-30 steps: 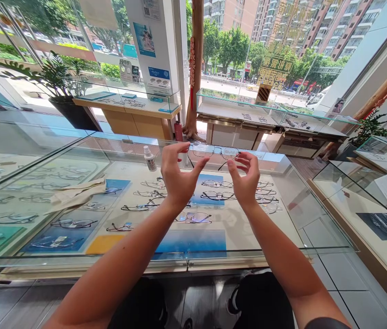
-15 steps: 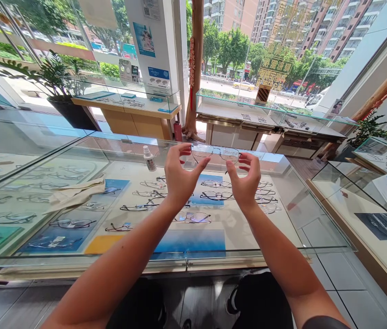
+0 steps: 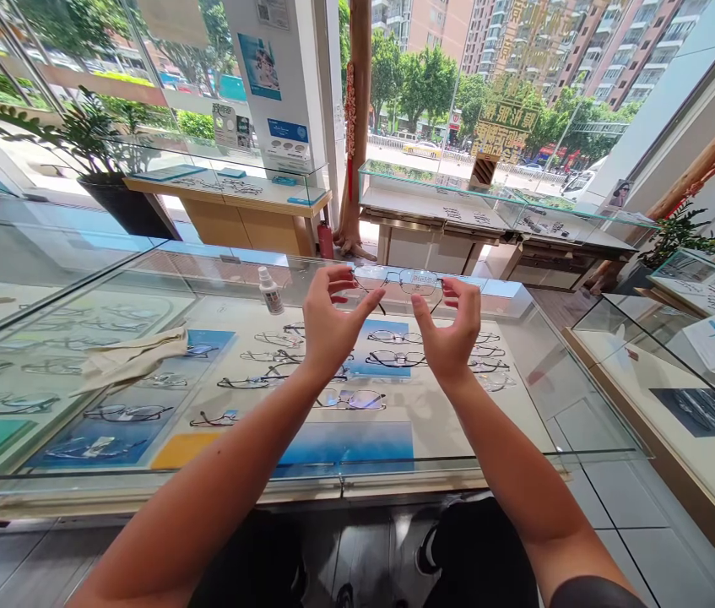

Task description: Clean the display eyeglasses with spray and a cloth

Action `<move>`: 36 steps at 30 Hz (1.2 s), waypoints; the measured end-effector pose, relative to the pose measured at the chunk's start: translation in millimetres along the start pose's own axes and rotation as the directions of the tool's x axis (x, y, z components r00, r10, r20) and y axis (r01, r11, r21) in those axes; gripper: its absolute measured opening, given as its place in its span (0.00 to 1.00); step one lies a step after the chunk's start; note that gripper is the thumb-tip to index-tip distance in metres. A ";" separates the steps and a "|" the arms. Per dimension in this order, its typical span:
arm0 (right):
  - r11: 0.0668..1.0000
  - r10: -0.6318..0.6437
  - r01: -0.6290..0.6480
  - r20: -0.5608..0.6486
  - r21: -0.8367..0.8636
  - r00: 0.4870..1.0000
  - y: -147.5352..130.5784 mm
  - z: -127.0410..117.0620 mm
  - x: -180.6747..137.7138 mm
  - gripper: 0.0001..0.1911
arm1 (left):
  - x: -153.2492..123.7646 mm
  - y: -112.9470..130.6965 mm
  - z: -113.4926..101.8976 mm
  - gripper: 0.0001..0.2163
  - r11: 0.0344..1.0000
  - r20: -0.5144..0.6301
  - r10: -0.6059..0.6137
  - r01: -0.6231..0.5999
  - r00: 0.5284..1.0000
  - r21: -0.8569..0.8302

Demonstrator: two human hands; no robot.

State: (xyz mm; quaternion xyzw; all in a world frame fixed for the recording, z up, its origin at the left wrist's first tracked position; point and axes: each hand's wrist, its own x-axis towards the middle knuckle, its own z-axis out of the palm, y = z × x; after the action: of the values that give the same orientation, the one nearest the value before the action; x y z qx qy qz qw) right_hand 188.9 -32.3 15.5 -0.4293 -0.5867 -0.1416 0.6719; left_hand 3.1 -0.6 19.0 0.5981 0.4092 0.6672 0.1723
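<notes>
Currently, a pair of thin, dark-rimmed spectacles with clear lenses (image 3: 403, 280) is held aloft between two bare hands, above the far part of a long glass display counter with a pale interior (image 3: 509, 426). The frame's left end is gripped by the fingers of the left hand (image 3: 335, 319), the right end by those of the right hand (image 3: 452, 325). Both grips are light, with the thumbs set below and the palms clear of the frame. Pale printing is seen at the right lens. Exact contact at the left thumb cannot be made out, the rim being so fine there.

Just left of the left hand, a small white spray bottle with a printed label (image 3: 270, 291) is stood upright on the counter. Farther left, a crumpled cream cloth (image 3: 135, 355) is laid down. Beneath the glass, rows of spectacles are displayed; a purple-tinted pair (image 3: 354, 399) is noted near the middle. Nearer the body, a flat blue card (image 3: 348, 447) and a flat yellow card (image 3: 183, 451) are placed, the latter partly covered by the left forearm.
</notes>
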 end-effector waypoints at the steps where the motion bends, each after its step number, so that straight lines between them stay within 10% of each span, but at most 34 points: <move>1: 1.000 -0.005 0.005 -0.003 0.002 1.000 -0.2 0.0 0.1 0.19 | 0.1 -0.3 0.1 0.28 1.000 0.000 -0.002 0.002 1.000 -0.003; 12: 0.995 0.095 -0.096 0.037 0.032 0.995 -2.7 -0.5 -0.2 0.19 | -0.9 0.5 -1.5 0.27 0.996 -0.056 0.050 -0.046 0.997 0.070; 26: 0.920 0.311 -0.354 0.233 0.171 0.921 5.5 5.4 -3.6 0.22 | 1.2 -3.2 -5.6 0.29 0.889 -0.170 0.407 -0.346 0.897 0.300; 36: 0.978 0.143 -0.155 0.093 0.139 0.985 7.6 5.8 -6.7 0.20 | 1.2 -1.9 -1.1 0.27 0.958 -0.108 0.268 -0.252 0.957 0.138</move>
State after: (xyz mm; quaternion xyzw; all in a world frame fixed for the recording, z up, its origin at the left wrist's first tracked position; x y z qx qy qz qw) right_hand 188.5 -25.5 5.9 -0.4274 -0.5888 -0.0300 0.6854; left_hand 1.3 1.1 18.4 0.6131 0.3772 0.6938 0.0197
